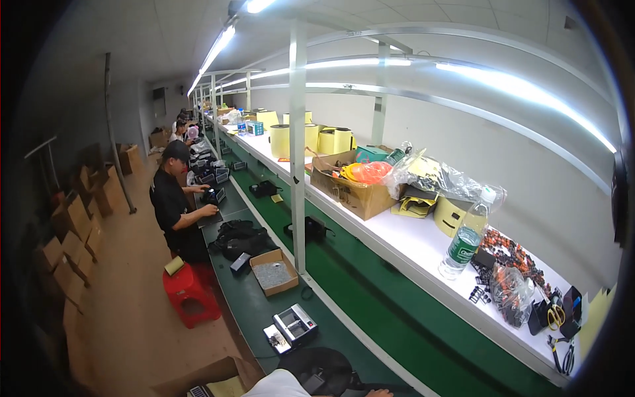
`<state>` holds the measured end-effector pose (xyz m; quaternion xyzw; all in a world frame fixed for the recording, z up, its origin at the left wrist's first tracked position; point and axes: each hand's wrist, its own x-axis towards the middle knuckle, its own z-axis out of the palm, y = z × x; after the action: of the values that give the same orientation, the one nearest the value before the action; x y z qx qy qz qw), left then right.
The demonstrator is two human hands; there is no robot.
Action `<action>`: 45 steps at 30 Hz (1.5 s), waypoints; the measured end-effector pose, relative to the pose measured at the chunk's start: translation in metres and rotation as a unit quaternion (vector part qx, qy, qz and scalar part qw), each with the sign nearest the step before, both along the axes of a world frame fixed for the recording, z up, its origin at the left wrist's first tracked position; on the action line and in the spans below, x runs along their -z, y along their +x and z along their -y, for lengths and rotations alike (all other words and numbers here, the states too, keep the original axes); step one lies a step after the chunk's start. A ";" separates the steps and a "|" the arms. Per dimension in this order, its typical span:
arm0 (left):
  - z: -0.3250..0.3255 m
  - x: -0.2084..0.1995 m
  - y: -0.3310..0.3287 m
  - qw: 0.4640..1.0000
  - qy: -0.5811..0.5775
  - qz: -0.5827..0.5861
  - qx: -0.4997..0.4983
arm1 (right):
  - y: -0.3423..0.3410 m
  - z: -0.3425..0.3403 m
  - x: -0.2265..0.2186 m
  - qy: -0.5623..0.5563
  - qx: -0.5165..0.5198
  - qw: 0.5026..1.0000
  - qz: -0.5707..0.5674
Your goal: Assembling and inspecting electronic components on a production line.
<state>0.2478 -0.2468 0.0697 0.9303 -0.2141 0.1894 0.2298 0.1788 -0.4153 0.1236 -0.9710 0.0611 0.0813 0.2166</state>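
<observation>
A sliver of my left hand (379,393) shows at the lower edge, and its fingers are mostly cut off. A white sleeve (281,385) lies to its left. My right hand is out of the picture. Beside the visible hand is a dark, rounded black item (321,364), its kind unclear, lying on the green bench (254,341). Just beyond stands a small silver-and-black machine (296,324) with a pale block (276,339) at its side. Whether the hand touches or holds anything cannot be made out.
An open carton (273,272) of small grey parts sits farther along. A co-worker in black (173,198) handles a device near a red stool (188,298). The white shelf (410,245) carries a water bottle (466,241), scissors (555,316) and pliers (562,354). A metal post (297,152) rises between.
</observation>
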 end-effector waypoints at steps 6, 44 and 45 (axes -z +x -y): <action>-0.019 0.006 0.001 0.996 -0.048 0.039 -0.059 | 0.053 0.030 0.054 0.414 -0.024 0.857 -0.305; -0.166 -0.128 0.026 0.898 -0.366 -0.243 0.012 | 0.352 -0.094 -0.001 -0.189 -0.132 0.947 0.223; -0.159 -0.127 0.029 0.897 -0.362 -0.252 0.028 | 0.355 -0.104 0.006 -0.218 -0.157 0.935 0.232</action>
<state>0.2771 -0.0878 0.1971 0.7932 -0.0922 0.0067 0.6019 0.5336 -0.3115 0.1177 -0.9834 -0.1279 -0.1288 -0.0075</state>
